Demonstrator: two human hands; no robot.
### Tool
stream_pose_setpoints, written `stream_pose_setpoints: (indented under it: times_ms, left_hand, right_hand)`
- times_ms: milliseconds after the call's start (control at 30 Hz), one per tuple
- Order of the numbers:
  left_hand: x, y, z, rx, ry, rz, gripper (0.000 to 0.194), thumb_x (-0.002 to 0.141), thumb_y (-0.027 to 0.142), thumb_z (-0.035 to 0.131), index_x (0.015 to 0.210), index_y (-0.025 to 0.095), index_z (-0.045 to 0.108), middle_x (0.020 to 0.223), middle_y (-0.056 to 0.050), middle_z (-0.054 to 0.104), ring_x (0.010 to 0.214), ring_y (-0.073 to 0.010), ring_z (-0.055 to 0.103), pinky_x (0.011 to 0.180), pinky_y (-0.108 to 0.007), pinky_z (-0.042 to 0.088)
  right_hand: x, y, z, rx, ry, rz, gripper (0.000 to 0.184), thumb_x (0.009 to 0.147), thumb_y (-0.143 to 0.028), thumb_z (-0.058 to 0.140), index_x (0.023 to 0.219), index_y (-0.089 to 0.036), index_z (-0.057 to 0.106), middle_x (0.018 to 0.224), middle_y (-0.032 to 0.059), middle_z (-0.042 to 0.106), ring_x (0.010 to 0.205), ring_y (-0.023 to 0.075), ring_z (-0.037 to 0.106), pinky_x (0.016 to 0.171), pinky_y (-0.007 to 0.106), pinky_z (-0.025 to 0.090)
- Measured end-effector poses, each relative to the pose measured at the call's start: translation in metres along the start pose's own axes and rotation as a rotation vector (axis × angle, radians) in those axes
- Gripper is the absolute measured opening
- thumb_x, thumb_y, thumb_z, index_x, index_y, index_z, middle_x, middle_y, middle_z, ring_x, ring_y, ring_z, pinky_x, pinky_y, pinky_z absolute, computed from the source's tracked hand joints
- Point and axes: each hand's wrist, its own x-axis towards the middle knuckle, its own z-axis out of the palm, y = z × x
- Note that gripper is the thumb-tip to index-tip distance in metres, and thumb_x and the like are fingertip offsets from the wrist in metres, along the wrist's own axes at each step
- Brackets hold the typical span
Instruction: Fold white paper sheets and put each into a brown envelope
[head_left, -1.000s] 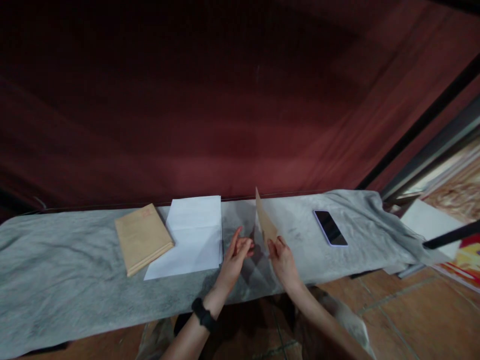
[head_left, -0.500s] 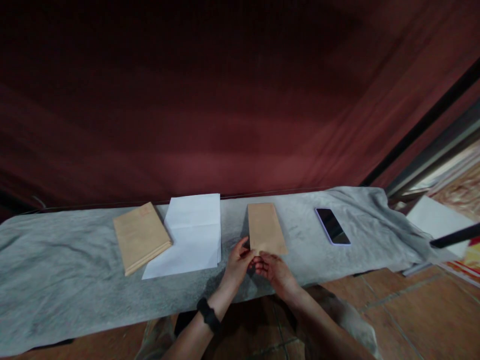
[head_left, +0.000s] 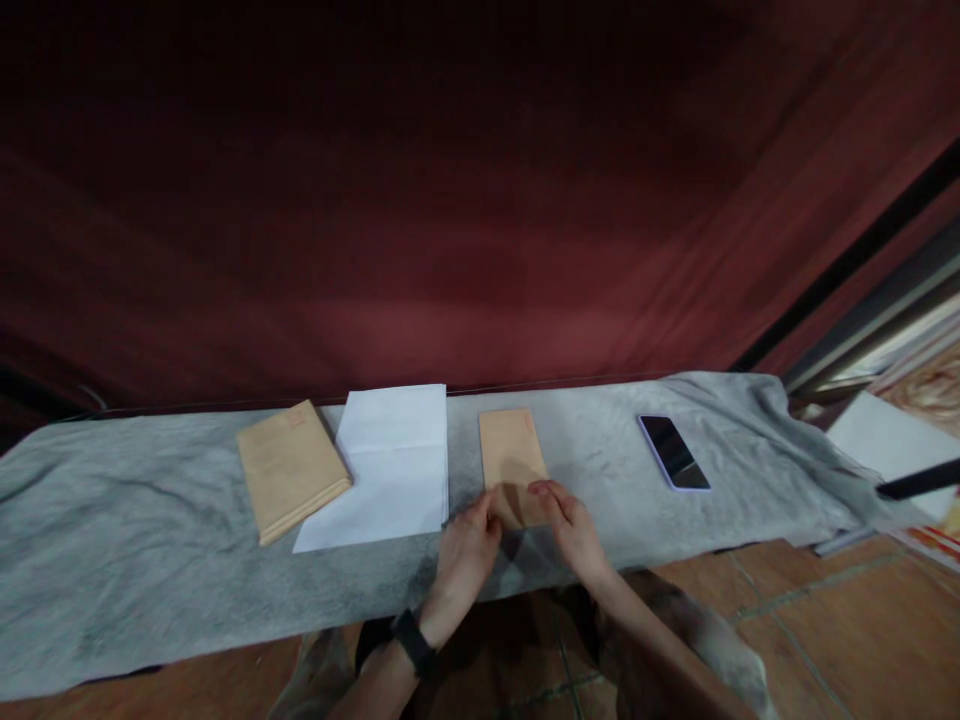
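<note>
A brown paper envelope [head_left: 513,450] lies lengthwise on the grey cloth in front of me. My left hand [head_left: 469,548], a black band on its wrist, has its fingers closed at the envelope's near left edge. At the near right edge, my right hand [head_left: 571,530] holds the envelope with curled fingers. Both hands' fingertips are partly hidden. Left of my hands is a stack of white paper sheets [head_left: 397,470] with a crease across the top one. A pile of brown envelopes [head_left: 292,465] overlaps the sheets' left side.
A phone [head_left: 675,453] with a pale purple edge lies to the right on the grey cloth [head_left: 150,560]. Behind the cloth-covered surface rises a dark red panel [head_left: 480,250]. Tiled floor [head_left: 840,610] shows below, and a white board-like item [head_left: 892,440] stands at far right.
My hands have moved apart, from together at the envelope's near end to its two sides. The envelope has shifted slightly left and towards me. The view has turned slightly.
</note>
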Motion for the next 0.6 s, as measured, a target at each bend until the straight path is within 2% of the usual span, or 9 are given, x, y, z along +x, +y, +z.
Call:
stream_pose_setpoints:
  times_ms: [33, 100, 167, 267, 367, 467, 600]
  left_hand:
    - [-0.003, 0.003, 0.0, 0.073, 0.023, 0.035, 0.041, 0.088, 0.008, 0.051, 0.125, 0.021, 0.064, 0.1, -0.006, 0.074, 0.089, -0.0217, 0.07, 0.082, -0.033, 0.051]
    - [-0.009, 0.008, 0.001, 0.197, 0.071, 0.134, 0.035, 0.09, 0.008, 0.047, 0.117, 0.02, 0.066, 0.109, -0.01, 0.072, 0.1, -0.0247, 0.068, 0.09, -0.038, 0.052]
    - [-0.015, 0.012, 0.008, 0.265, 0.089, 0.26, 0.033, 0.092, 0.009, 0.045, 0.113, 0.019, 0.067, 0.115, -0.011, 0.07, 0.109, -0.0259, 0.066, 0.097, -0.041, 0.051]
    - [-0.025, 0.012, 0.024, 0.303, 0.06, 0.474, 0.039, 0.095, 0.018, 0.049, 0.133, 0.019, 0.058, 0.138, -0.013, 0.061, 0.131, -0.0281, 0.056, 0.11, -0.048, 0.045]
    - [-0.035, 0.006, 0.037, 0.347, 0.027, 0.611, 0.058, 0.097, 0.042, 0.055, 0.149, 0.018, 0.044, 0.157, -0.016, 0.044, 0.147, -0.0322, 0.038, 0.119, -0.056, 0.034]
    - [-0.04, 0.0, 0.039, 0.37, 0.002, 0.64, 0.069, 0.096, 0.056, 0.052, 0.153, 0.02, 0.04, 0.162, -0.014, 0.036, 0.151, -0.0325, 0.03, 0.121, -0.056, 0.031]
    - [-0.038, -0.003, 0.037, 0.374, -0.025, 0.643, 0.073, 0.096, 0.059, 0.051, 0.157, 0.023, 0.033, 0.166, -0.01, 0.028, 0.153, -0.0319, 0.024, 0.123, -0.056, 0.029]
  right_hand:
    - [0.003, 0.002, -0.002, -0.094, 0.059, -0.075, 0.053, 0.099, -0.059, 0.038, 0.111, -0.021, 0.073, 0.117, 0.0132, 0.074, 0.108, 0.0257, 0.069, 0.098, 0.044, 0.054]
    - [0.008, 0.007, -0.004, -0.32, 0.056, -0.195, 0.05, 0.102, -0.052, 0.037, 0.13, -0.024, 0.066, 0.141, 0.0104, 0.063, 0.136, 0.0248, 0.053, 0.117, 0.049, 0.037]
    - [0.012, 0.013, -0.004, -0.613, -0.014, -0.3, 0.051, 0.106, -0.047, 0.03, 0.144, -0.024, 0.055, 0.154, 0.0083, 0.051, 0.146, 0.0228, 0.041, 0.122, 0.052, 0.028]
    - [0.019, 0.022, -0.002, -0.86, -0.108, -0.324, 0.054, 0.108, -0.044, 0.022, 0.152, -0.024, 0.044, 0.161, 0.0072, 0.04, 0.15, 0.0209, 0.034, 0.123, 0.05, 0.026]
    - [0.036, 0.026, -0.001, -0.945, -0.13, -0.304, 0.055, 0.108, -0.045, 0.018, 0.155, -0.026, 0.039, 0.162, 0.0064, 0.037, 0.151, 0.0199, 0.03, 0.123, 0.047, 0.026]
    - [0.063, 0.023, 0.004, -1.023, -0.104, -0.298, 0.056, 0.108, -0.044, 0.018, 0.158, -0.023, 0.034, 0.163, 0.0089, 0.034, 0.153, 0.0212, 0.027, 0.123, 0.047, 0.024]
    - [0.103, 0.016, 0.014, -1.095, 0.002, -0.281, 0.057, 0.108, -0.043, 0.026, 0.157, -0.015, 0.035, 0.163, 0.0149, 0.031, 0.153, 0.0263, 0.027, 0.123, 0.049, 0.022]
